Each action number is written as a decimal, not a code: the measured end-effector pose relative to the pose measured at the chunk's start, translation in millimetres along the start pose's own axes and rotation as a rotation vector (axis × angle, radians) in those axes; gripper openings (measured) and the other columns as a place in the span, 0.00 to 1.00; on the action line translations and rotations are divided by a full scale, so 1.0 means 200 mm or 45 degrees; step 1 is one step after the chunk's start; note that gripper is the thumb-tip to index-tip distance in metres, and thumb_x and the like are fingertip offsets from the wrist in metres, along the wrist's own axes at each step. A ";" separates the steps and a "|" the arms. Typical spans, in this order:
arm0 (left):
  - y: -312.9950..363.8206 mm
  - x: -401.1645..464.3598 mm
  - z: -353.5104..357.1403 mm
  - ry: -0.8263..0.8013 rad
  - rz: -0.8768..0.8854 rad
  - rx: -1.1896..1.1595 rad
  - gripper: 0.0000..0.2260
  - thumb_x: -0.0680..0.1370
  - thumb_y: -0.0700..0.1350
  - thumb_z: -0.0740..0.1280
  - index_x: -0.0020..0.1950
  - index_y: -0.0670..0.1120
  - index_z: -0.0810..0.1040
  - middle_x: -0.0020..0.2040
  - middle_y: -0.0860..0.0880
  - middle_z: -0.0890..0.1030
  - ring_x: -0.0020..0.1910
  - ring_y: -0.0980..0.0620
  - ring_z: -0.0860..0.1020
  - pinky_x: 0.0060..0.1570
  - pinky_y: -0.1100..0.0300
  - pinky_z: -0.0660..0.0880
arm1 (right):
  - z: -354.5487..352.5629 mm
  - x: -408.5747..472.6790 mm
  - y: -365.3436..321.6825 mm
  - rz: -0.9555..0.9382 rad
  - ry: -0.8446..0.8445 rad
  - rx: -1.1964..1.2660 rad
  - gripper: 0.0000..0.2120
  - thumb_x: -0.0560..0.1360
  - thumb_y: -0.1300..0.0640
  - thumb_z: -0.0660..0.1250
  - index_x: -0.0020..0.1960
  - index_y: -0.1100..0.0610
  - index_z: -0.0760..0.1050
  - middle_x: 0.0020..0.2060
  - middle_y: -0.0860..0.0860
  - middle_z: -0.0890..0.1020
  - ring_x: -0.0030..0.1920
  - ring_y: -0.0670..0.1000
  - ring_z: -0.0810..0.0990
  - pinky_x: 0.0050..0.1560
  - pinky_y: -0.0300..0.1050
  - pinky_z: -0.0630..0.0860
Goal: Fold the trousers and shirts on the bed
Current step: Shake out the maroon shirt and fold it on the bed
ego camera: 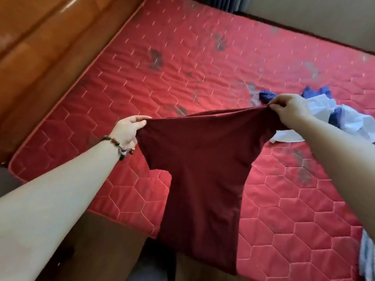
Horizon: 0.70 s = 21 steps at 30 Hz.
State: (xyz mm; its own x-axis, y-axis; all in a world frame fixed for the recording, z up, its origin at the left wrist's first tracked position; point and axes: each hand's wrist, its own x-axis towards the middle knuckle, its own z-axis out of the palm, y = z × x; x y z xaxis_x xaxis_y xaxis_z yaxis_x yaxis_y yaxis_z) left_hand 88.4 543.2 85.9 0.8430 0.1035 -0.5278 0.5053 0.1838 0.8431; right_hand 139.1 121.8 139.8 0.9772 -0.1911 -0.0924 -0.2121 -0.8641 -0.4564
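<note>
Your left hand (129,128) pinches one corner of the shirt (200,175), your right hand (288,107) pinches the other, fingers curled tight on the cloth. It hangs mid-frame above the bed (162,63); more clothes (332,116) lie crumpled at right.

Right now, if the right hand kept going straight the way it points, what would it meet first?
Probably the blue cloth just beyond the right hand, which grips the dark red garment. Depth is unclear, so the hand might pass above it.
</note>
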 end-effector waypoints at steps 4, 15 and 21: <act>-0.12 0.46 0.04 0.104 0.003 0.001 0.12 0.79 0.30 0.59 0.44 0.42 0.79 0.31 0.51 0.83 0.31 0.57 0.80 0.39 0.64 0.79 | 0.32 0.34 0.06 -0.039 -0.002 -0.076 0.08 0.75 0.62 0.66 0.51 0.61 0.82 0.47 0.58 0.83 0.48 0.56 0.77 0.45 0.39 0.64; -0.47 1.33 0.12 0.425 0.100 1.243 0.08 0.77 0.44 0.66 0.54 0.47 0.79 0.54 0.44 0.82 0.54 0.43 0.79 0.55 0.55 0.73 | 1.03 1.03 0.30 -0.082 -0.351 -0.448 0.18 0.75 0.53 0.68 0.64 0.55 0.76 0.60 0.60 0.77 0.60 0.61 0.75 0.62 0.51 0.71; -0.66 1.53 0.28 0.191 0.409 1.840 0.21 0.78 0.55 0.63 0.65 0.43 0.73 0.63 0.41 0.74 0.64 0.39 0.70 0.63 0.47 0.67 | 1.37 1.09 0.38 -0.451 -0.357 -0.638 0.27 0.75 0.42 0.65 0.71 0.50 0.68 0.72 0.54 0.66 0.73 0.57 0.61 0.74 0.60 0.51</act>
State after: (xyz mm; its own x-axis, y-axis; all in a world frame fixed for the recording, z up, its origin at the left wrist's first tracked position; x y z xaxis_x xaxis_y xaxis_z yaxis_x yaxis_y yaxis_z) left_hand 291.0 495.2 -180.9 0.9702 0.0641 -0.2339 0.1227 -0.9616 0.2455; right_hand 337.5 142.5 -157.7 0.9391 0.2131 -0.2696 0.2097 -0.9769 -0.0417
